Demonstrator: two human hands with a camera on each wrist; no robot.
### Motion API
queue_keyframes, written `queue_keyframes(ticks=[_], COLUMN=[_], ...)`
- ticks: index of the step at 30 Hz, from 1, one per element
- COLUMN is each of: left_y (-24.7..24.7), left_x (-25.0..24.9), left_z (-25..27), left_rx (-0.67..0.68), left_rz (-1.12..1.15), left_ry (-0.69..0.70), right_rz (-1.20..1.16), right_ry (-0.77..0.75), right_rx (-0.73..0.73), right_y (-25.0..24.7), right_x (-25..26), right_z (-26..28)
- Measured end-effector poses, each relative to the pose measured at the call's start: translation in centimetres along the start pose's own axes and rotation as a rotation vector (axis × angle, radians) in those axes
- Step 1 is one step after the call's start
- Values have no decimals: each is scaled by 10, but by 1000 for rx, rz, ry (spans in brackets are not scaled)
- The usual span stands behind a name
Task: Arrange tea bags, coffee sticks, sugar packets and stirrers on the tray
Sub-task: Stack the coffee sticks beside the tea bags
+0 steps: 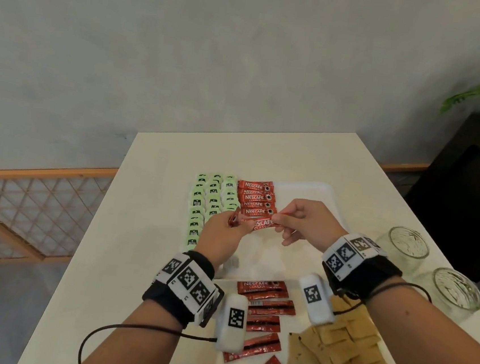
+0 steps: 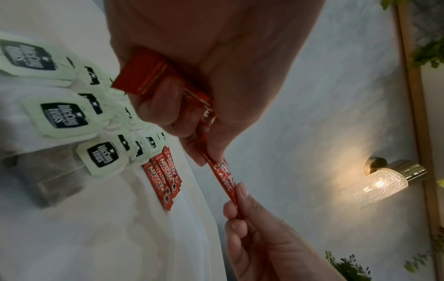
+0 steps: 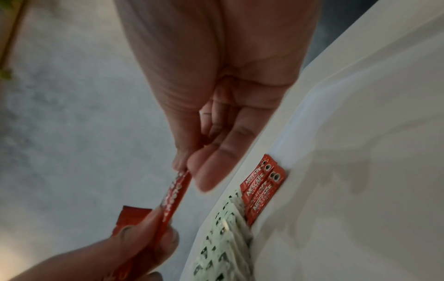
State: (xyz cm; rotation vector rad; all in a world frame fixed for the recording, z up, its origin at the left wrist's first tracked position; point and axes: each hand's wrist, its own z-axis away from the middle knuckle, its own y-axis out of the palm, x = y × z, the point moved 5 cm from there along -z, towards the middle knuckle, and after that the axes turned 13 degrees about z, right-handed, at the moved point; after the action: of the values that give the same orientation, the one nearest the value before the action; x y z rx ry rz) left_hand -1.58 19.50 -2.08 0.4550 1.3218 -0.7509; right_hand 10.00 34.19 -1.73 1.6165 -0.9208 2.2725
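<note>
A white tray [image 1: 315, 186] lies mid-table. On its left part lie rows of green tea bags [image 1: 209, 205], with a column of red coffee sticks [image 1: 256, 198] beside them. Just above that column, both hands hold one red coffee stick [image 1: 262, 224] level. My left hand [image 1: 221, 233] grips its left end, and another red stick end [image 2: 141, 74] pokes from the same fist. My right hand [image 1: 285, 220] pinches the right end between thumb and forefinger [image 3: 187, 167]. In the left wrist view the held stick [image 2: 223, 175] runs down to the right hand's fingertips [image 2: 240, 192].
Several loose coffee sticks [image 1: 265, 306] and a heap of brown sugar packets [image 1: 343, 347] lie near the table's front edge under my wrists. Two glass jars [image 1: 407, 244] [image 1: 455, 290] stand at the right edge. The tray's right half [image 1: 305, 194] is bare.
</note>
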Motion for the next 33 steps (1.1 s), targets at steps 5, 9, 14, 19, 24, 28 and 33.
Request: queue_keyframes(ticks=[5, 9, 14, 19, 24, 28, 33], left_y=[-5, -18, -30, -40, -41, -40, -42], left_x=[-10, -7, 0, 0, 2, 5, 6], left_z=[-9, -19, -28, -30, -30, -31, -31], left_rx=[-4, -85, -142, -173, -156, -139, -130], left_rz=[2, 82, 165, 233, 211, 197, 209], left_ry=[-57, -147, -116, -98, -96, -100, -114], right_rz=[-28, 204, 482, 493, 547, 564, 537], right_ry=[60, 164, 241, 293, 332, 340, 340], right_rx=[21, -68, -167, -212, -174, -147, -145], right_y=[-11, -20, -17, -8, -4, -2, -1], right_x=[-23, -53, -70, -72, -64, -59, -53], right_z=[-15, -31, -52, -70, -81, -88, -96])
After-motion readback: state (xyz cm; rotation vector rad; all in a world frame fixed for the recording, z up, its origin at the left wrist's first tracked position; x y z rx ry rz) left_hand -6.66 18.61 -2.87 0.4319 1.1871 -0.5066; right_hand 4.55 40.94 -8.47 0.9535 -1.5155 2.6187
